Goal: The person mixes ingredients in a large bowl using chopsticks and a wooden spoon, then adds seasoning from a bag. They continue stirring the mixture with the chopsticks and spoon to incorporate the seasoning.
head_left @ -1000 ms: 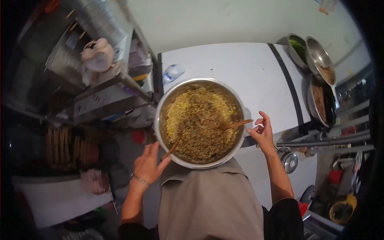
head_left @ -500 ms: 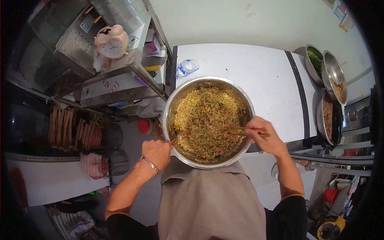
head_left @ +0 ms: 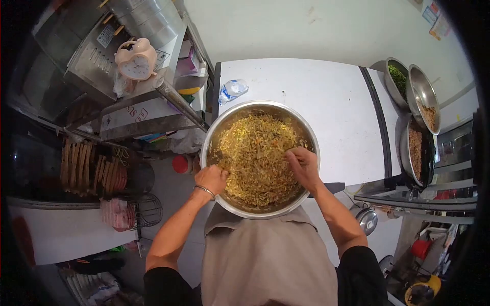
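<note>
A large steel bowl [head_left: 311, 128] stands at the table's front edge, against the apron. It holds a chopped, yellow-brown food mixture [head_left: 258, 158] flecked with green and orange. At the bowl's left side, my left hand [head_left: 211, 178] is closed over the rim, gripping wooden chopsticks that are mostly hidden by the fingers and food. My right hand [head_left: 304, 167] reaches in over the right side, also closed on chopsticks whose tips are sunk in the mixture and hard to make out.
A crumpled clear plastic bottle or bag [head_left: 234, 91] lies behind the bowl on the white table [head_left: 326, 102]. Several steel bowls of food, one with chopped greens [head_left: 396, 77], stand at the right. A metal shelf [head_left: 176, 104] with a pink alarm clock [head_left: 137, 62] is at the left.
Both hands have moved inward over the bowl, the right one leftward and lower into the mixture. The chopsticks, plainly seen before, are now mostly hidden. Loose food has been turned over.
</note>
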{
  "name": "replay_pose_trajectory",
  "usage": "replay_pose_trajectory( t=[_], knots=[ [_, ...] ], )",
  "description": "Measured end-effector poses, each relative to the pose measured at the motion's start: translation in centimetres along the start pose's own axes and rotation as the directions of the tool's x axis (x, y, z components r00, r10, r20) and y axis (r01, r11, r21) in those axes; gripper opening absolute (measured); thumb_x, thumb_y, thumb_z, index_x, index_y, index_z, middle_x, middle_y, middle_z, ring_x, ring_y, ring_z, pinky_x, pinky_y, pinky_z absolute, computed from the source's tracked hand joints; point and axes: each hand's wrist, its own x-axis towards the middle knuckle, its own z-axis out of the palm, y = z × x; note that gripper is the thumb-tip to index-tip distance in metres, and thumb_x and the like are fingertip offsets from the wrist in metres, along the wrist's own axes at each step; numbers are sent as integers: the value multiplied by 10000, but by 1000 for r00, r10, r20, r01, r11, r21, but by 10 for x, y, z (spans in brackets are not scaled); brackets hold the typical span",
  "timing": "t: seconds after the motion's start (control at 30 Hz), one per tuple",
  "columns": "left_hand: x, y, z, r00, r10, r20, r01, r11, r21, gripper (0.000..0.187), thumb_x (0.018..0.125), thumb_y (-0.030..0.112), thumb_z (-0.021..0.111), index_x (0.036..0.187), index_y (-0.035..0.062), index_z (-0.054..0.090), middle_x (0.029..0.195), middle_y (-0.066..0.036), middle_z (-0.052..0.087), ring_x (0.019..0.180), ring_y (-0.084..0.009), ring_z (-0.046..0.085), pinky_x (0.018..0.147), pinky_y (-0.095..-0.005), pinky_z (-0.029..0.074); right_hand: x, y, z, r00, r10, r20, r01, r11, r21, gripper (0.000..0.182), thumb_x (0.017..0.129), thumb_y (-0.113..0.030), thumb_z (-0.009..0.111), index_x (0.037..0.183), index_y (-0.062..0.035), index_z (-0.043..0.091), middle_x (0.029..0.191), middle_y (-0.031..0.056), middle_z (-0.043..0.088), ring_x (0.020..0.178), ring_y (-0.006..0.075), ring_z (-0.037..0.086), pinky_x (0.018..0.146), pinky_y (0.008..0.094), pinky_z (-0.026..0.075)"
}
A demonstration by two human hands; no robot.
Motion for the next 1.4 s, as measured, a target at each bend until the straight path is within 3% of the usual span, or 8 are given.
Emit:
replay_pose_trajectory(
  t=[0.17, 0.27, 0.4, 0.57, 0.7, 0.8, 0.97, 1.4],
  knots=[
    [-13, 28, -70, 991, 131, 8, -131, 978, 162, 312, 874, 332, 608, 822, 51, 733, 786, -208, 693, 755, -390, 692, 689, -499, 542, 7, -84, -27, 981, -109, 158, 112, 994, -11, 134, 917, -104, 647, 932, 19, 699, 802, 162, 665, 694, 239, 653, 592, 346, 515],
    [7, 6, -72, 996, 37, 80, -64, 926, 371, 282, 857, 321, 626, 838, 65, 742, 799, -200, 704, 758, -375, 700, 674, -478, 549, 30, -57, -56, 967, -234, 100, 253, 829, -498, 151, 920, -138, 640, 933, -5, 710, 798, 168, 671, 716, 281, 659, 644, 376, 525],
    [37, 16, 14, 995, 9, -95, 6, 987, 158, 250, 832, 312, 656, 826, 79, 747, 809, -199, 708, 763, -357, 709, 651, -435, 560, 48, 40, -2, 990, -107, -86, 103, 993, -55, 161, 922, -159, 636, 920, -16, 709, 817, 174, 675, 718, 307, 646, 662, 370, 513],
    [5, 19, -47, 994, 88, -62, -78, 985, 151, 235, 822, 295, 666, 798, 75, 745, 801, -210, 702, 761, -375, 703, 687, -454, 563, 29, -46, -43, 979, 11, 205, -31, 995, 92, 195, 949, -162, 612, 928, 11, 701, 821, 122, 677, 680, 243, 620, 650, 341, 512],
    [31, -2, -55, 1000, 15, -10, -12, 955, 297, 284, 841, 325, 645, 790, 62, 739, 769, -223, 687, 724, -385, 691, 676, -485, 550, 49, -28, -58, 955, -292, 62, 293, 878, -378, 173, 952, -138, 590, 961, -6, 702, 843, 122, 673, 719, 209, 651, 665, 327, 525],
    [57, 25, 3, 981, 85, -173, -67, 992, 105, 299, 848, 339, 632, 796, 66, 741, 745, -209, 685, 710, -372, 692, 656, -466, 552, 58, 1, -12, 997, -72, 33, 73, 997, -28, 163, 940, -137, 602, 954, -13, 707, 850, 124, 681, 722, 228, 655, 666, 333, 522],
    [15, 4, -54, 977, 190, -93, -177, 976, 129, 280, 854, 330, 619, 804, 83, 742, 727, -203, 681, 692, -378, 686, 662, -470, 553, 44, -54, -60, 937, -44, 348, 54, 998, -22, 157, 939, -148, 619, 971, -23, 708, 864, 124, 679, 709, 234, 644, 650, 349, 514],
    [12, -1, -81, 985, 170, -21, -155, 938, 311, 258, 842, 288, 617, 754, 82, 746, 735, -198, 692, 700, -359, 699, 668, -480, 549, 47, -61, -83, 928, -166, 335, 249, 942, -225, 158, 923, -159, 612, 943, -39, 713, 784, 127, 632, 707, 273, 617, 633, 365, 496]
  ],
)
